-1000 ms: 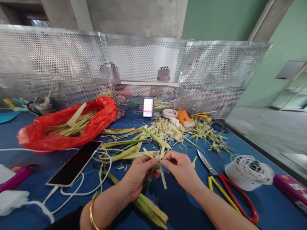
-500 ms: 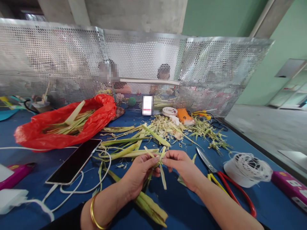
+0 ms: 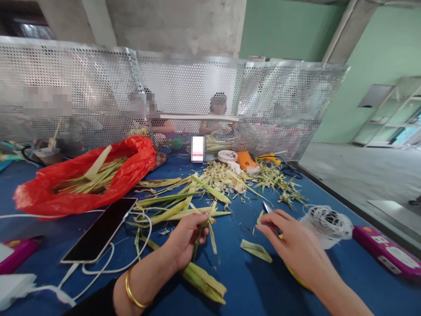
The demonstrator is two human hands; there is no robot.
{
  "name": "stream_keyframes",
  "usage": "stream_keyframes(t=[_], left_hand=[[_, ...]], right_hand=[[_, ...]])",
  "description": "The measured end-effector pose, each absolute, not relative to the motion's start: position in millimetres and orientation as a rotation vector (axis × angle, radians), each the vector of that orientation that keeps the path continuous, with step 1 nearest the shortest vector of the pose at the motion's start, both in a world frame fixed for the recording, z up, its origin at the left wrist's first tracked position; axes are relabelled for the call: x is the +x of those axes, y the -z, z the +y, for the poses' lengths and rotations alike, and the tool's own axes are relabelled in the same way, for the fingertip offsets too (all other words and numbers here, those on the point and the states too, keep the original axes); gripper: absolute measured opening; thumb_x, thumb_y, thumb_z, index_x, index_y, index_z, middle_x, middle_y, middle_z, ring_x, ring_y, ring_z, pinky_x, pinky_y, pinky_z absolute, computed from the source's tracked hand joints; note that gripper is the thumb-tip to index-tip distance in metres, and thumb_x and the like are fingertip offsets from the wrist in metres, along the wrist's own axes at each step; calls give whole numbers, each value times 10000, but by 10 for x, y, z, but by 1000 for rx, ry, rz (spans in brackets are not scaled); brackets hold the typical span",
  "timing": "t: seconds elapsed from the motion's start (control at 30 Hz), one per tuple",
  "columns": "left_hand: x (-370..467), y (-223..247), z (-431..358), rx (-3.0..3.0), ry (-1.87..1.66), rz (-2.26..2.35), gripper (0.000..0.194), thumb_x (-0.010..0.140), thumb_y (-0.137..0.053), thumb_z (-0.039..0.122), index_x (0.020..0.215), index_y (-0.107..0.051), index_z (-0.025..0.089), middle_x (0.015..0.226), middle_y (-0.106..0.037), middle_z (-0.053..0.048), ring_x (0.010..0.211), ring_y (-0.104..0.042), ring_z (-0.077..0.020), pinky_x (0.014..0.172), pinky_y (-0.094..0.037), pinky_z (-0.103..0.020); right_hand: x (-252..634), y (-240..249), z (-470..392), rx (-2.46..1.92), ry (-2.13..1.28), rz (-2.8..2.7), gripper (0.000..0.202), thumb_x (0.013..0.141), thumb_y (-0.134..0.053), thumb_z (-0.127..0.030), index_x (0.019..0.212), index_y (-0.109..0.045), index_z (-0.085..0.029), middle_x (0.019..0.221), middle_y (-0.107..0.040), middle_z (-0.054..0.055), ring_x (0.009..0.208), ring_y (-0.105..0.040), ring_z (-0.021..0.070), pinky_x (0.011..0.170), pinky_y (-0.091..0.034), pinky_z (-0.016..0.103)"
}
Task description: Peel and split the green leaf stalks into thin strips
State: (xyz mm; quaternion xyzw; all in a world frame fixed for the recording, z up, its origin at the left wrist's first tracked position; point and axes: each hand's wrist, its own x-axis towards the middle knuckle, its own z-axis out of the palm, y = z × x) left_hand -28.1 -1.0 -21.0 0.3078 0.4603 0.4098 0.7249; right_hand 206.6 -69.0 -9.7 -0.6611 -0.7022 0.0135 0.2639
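My left hand (image 3: 190, 235) is closed around a small bundle of pale green corn husk strips (image 3: 213, 237), whose ends stick out past the fingertips; how they are joined is too fine to see. Away to the right, my right hand (image 3: 289, 237) is spread over the scissors (image 3: 268, 207), with nothing seen in its fingers. It hides most of the scissors; the blade tip and part of the yellow handle show. Close to its fingertips lies a small husk piece (image 3: 259, 217). A wider husk piece (image 3: 256, 251) rests between the hands, and a large green husk (image 3: 205, 283) lies below my left wrist.
Husk scraps (image 3: 226, 180) spread across the blue table (image 3: 230, 294). At left are a red plastic bag (image 3: 82, 204) of husks, a phone (image 3: 98, 232) and white cables. White string (image 3: 329, 224) and a purple box (image 3: 384, 250) stand right. A perforated metal screen (image 3: 187, 83) borders the back.
My right hand has let go of the husk strips and moved right, over the scissors. My left hand keeps its hold on the bundle. The view has shifted slightly.
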Motion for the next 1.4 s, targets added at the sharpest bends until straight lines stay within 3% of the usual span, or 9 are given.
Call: stream_keyframes(t=[0.17,0.27,0.47,0.6,0.77,0.87,0.97,1.27,1.4], left_hand=[[-319,185,-16,727,-884,1053,217,623,-689,275,753,-595,130,669,-615,-2,393,-315,3,380,-133,-154],[-334,145,-14,811,-836,1099,213,614,-690,282,711,-584,125,713,-640,-25,391,-288,9,388,-106,-156],[-351,39,-22,970,-784,1131,254,604,-681,269,797,-568,150,645,-644,-9,390,-342,-17,391,-153,-155],[-361,20,-55,1057,-782,1077,252,610,-669,255,800,-528,170,567,-593,35,369,-330,-22,388,-150,-163],[-370,60,-50,1164,-832,1042,250,638,-664,258,747,-448,193,481,-444,102,370,-312,-28,383,-192,-156],[-383,77,-16,1252,-798,1062,249,638,-662,271,815,-513,179,454,-428,105,360,-336,-49,360,-232,-166],[-404,78,8,1312,-743,1102,231,644,-659,289,808,-591,141,492,-502,62,389,-399,-65,367,-302,-179],[-414,43,-31,1278,-628,1070,200,644,-695,305,731,-622,140,689,-674,-40,440,-482,-72,378,-321,-177],[-394,46,-47,1175,-645,1095,208,638,-701,292,741,-615,133,683,-680,-42,425,-449,-52,380,-286,-164]], right_hand=[[2631,547,-1245,-1981,329,-1810,395,843,-440,-562,890,-639,-224,926,-661,100,729,-661,254,583,-489,341],[2679,587,-1356,-1924,333,-1740,359,857,-457,-513,1029,-614,-238,1076,-650,94,846,-670,248,641,-525,325],[1920,122,-949,-1535,-29,-1822,307,888,-503,-350,1168,-569,-243,1154,-618,94,1029,-608,221,846,-502,321],[1415,-50,-504,-1307,-353,-1936,456,812,-619,-309,1252,-534,-223,1283,-569,94,1192,-504,255,1006,-399,391],[1174,83,-219,-1112,-1084,-1915,219,805,-583,-265,986,-661,-170,911,-704,38,837,-640,188,748,-486,276],[1193,149,-223,-1208,-1166,-1803,119,788,-575,-240,748,-645,-154,649,-657,-2,615,-594,137,580,-432,222],[1261,127,-258,-1330,-1119,-1776,193,786,-579,-263,622,-588,-162,523,-596,-24,520,-562,116,526,-390,209],[1334,148,-295,-1383,-1091,-1589,205,796,-572,-311,642,-555,-176,494,-564,-42,484,-562,111,517,-405,208],[1445,137,-332,-1544,-751,-1611,178,835,-517,-314,743,-591,-181,614,-635,-2,593,-604,149,611,-445,251]])
